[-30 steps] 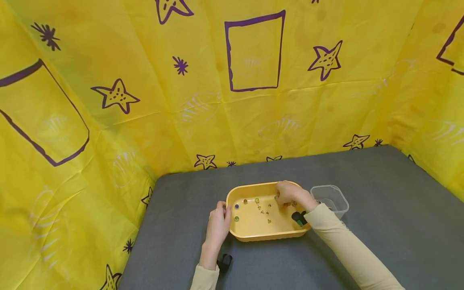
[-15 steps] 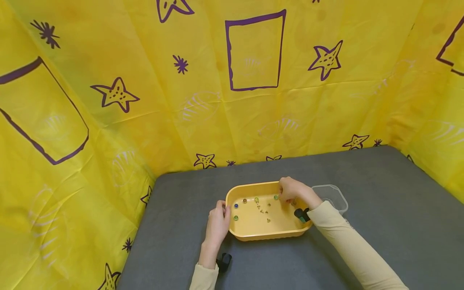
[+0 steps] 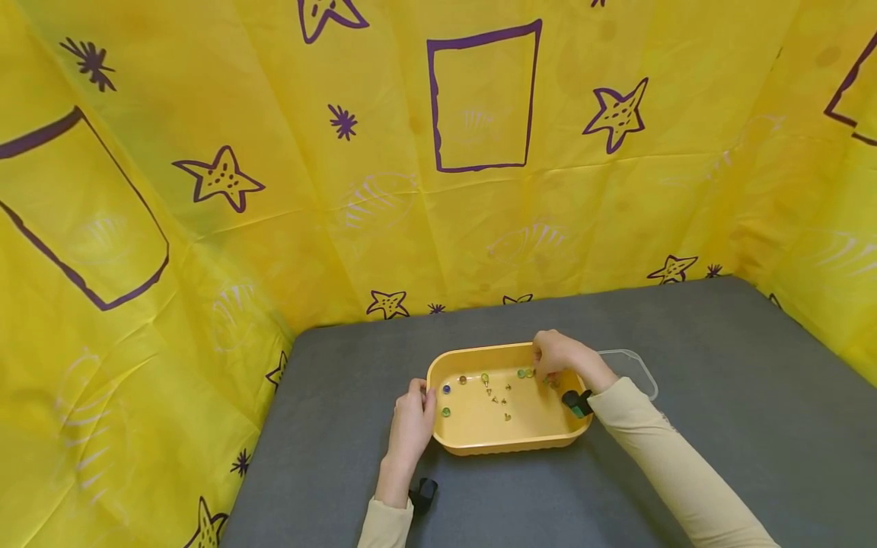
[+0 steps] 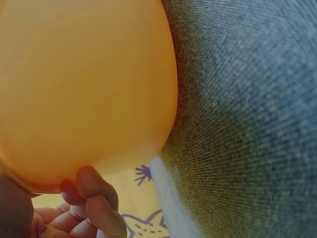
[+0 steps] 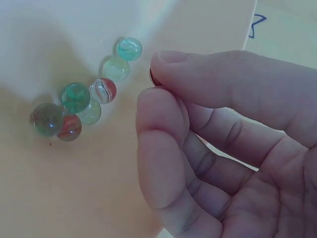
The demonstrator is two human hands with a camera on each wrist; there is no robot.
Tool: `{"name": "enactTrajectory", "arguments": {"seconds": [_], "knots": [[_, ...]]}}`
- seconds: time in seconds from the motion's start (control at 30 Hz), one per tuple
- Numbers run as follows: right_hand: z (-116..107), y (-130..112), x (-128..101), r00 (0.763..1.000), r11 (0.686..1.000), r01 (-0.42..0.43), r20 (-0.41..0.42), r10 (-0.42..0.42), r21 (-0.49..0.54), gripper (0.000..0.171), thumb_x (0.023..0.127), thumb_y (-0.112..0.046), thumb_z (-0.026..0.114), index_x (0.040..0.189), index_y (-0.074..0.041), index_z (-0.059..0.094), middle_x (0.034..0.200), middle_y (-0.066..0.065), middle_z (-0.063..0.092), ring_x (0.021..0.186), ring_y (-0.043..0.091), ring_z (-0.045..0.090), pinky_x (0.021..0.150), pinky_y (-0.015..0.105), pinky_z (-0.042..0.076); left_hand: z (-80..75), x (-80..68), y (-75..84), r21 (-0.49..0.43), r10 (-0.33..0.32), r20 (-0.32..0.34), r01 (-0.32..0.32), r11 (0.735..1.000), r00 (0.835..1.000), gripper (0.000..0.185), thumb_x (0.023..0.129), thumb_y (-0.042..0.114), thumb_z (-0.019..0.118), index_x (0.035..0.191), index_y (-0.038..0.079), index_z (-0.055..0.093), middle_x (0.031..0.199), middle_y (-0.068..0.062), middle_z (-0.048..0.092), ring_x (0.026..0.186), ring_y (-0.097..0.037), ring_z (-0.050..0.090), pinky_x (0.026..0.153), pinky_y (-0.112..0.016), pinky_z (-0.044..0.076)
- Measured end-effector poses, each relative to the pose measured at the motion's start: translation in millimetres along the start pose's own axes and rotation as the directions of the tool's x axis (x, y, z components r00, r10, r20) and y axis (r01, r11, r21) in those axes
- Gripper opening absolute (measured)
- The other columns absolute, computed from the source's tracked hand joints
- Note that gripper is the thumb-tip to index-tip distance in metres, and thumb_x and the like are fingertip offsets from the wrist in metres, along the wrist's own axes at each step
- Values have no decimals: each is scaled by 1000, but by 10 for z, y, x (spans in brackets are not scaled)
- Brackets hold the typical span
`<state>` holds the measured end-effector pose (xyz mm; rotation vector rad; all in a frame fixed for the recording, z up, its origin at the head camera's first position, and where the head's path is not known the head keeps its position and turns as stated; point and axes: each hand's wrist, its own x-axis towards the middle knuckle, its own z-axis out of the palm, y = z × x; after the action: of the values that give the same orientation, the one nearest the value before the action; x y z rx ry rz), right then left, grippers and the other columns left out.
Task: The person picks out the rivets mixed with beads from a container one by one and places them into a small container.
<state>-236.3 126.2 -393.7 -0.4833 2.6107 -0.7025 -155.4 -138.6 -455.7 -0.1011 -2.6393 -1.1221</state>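
Right hand (image 3: 556, 355) over far right corner of yellow plastic tub (image 3: 479, 445), pinching dark red marble (image 5: 152, 75) between thumb and forefinger.
Left hand (image 3: 411, 424) gripping tub's left rim, fingers curled.

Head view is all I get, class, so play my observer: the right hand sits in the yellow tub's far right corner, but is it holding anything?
Observer: Yes. In the right wrist view the right hand pinches a marble between thumb and forefinger. Only its dark reddish edge shows.
Operator: What lies near it?
Observer: Seven loose marbles cluster on the floor of the yellow tub, apart from the fingers. One is a red-and-white striped marble.
Operator: And the left hand?
Observer: In the left wrist view the left hand has its fingers curled against the tub's outer wall.
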Motion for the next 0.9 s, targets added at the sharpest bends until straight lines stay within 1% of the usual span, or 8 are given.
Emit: {"name": "enactTrajectory", "arguments": {"seconds": [0.17, 0.33, 0.53, 0.67, 0.73, 0.9], "knots": [[-30, 5, -27, 1000, 1000, -2, 7, 2, 5, 38, 70, 10, 60, 50, -13, 38, 43, -3, 33, 40, 11, 42, 42, 22, 25, 1, -3, 1, 7, 0, 1, 0, 1000, 1000, 14, 91, 8, 55, 99, -4, 55, 62, 0, 47, 50, -10, 42, 46, -24, 37], [-55, 8, -58, 1000, 1000, -9, -7, 9, 4, 38, 74, 5, 65, 50, -12, 41, 44, -2, 39, 43, 16, 51, 43, 21, 30, 1, -4, 5, 11, 7, -3, -7, 1000, 1000, 14, 91, 9, 55, 98, -3, 55, 62, 0, 47, 50, -10, 42, 46, -24, 37], [-91, 9, -94, 1000, 1000, -8, -17, 8, 19, 31, 73, 6, 61, 51, -10, 45, 48, 3, 47, 44, 15, 46, 43, 21, 32, 1, -8, 9, 9, 7, -10, -7, 1000, 1000, 13, 91, 9, 55, 97, -3, 56, 61, 0, 48, 50, -10, 43, 47, -24, 37], [-109, 29, -110, 1000, 1000, -6, -21, 6, 17, 27, 74, 6, 59, 53, -8, 48, 51, 5, 52, 44, 14, 46, 44, 22, 32, -1, -10, 6, 5, 8, -9, -8, 1000, 1000, 13, 91, 8, 55, 98, -3, 55, 61, 0, 48, 50, -10, 43, 47, -24, 37], [-119, 40, -118, 1000, 1000, -2, -23, 3, 16, 27, 75, 6, 58, 54, -7, 48, 51, 5, 52, 44, 14, 45, 44, 22, 32, -1, -11, 6, 5, 12, -12, -12, 1000, 1000, 14, 91, 9, 55, 98, -4, 55, 61, 0, 48, 50, -10, 43, 47, -24, 37], [-136, 57, -139, 1000, 1000, 0, -28, 1, 22, 28, 75, 7, 58, 53, -8, 47, 49, 2, 48, 43, 13, 41, 44, 23, 32, 1, -13, 5, 3, 25, -19, -25, 1000, 1000, 14, 91, 8, 56, 97, -4, 56, 60, 0, 48, 50, -10, 43, 47, -24, 37]]}}
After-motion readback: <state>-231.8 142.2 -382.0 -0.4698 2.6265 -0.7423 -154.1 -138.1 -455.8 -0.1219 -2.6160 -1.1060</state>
